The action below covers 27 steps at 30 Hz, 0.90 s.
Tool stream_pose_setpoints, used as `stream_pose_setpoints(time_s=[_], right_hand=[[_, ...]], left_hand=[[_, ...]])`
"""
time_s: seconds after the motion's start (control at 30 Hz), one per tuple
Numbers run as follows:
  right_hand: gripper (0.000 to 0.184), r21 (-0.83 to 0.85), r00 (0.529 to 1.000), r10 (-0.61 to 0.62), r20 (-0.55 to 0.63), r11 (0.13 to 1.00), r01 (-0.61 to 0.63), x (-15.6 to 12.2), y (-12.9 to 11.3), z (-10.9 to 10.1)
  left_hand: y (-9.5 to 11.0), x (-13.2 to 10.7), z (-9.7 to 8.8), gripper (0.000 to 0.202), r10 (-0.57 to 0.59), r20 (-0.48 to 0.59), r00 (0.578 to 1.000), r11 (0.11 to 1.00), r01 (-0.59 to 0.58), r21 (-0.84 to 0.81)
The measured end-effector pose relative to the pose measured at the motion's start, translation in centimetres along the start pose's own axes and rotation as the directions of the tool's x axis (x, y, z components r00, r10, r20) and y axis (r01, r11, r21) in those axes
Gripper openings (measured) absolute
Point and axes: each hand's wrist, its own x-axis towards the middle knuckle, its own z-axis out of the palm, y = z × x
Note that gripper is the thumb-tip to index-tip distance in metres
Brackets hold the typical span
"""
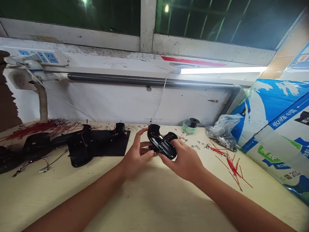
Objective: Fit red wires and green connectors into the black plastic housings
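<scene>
Above the middle of the table, both hands hold a glossy black curved plastic shell [164, 147] with thin red wire and small metal pieces along it; its exact kind is unclear. My left hand [136, 156] grips its left side, thumb at the lower edge and fingers partly behind it. On the right end, my right hand [185, 159] is closed, with the fingers over the top and the thumb below. Similar black wired shells [80, 149] lie to the left, some on a black mat [123, 145]. Tiny metal pieces [195, 146] are scattered to the right.
Cut red wires [234, 167] lie at the right, with another heap of red wires [45, 129] at the back left. A green-clear tape roll [188, 127] and a plastic bag of small parts [223, 130] stand near the wall. A blue-white carton [272, 135] borders the right side.
</scene>
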Motion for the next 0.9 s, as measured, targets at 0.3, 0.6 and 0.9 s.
stream_pose_setpoints(time_s=[0.3,0.6,0.9], right_hand=[[0.038,0.329,0.995,0.097,0.012,0.939,-0.096,0.9,1.2,-0.5],[0.041,0.466,0.988,0.148,-0.048,0.878,-0.109,2.1,2.6,-0.9],[0.039,0.513,0.998,0.064,0.029,0.855,-0.070,1.9,1.5,-0.4]], left_hand=[[-1.7,0.8,-1.2,0.063,0.279,-0.008,0.960,0.677,-0.190,0.711],[-3.0,2.6,-1.4,0.067,0.170,0.035,0.985,0.549,-0.124,0.826],[-2.5,2.9,-0.5,0.068,0.128,0.015,0.992,0.657,-0.096,0.747]])
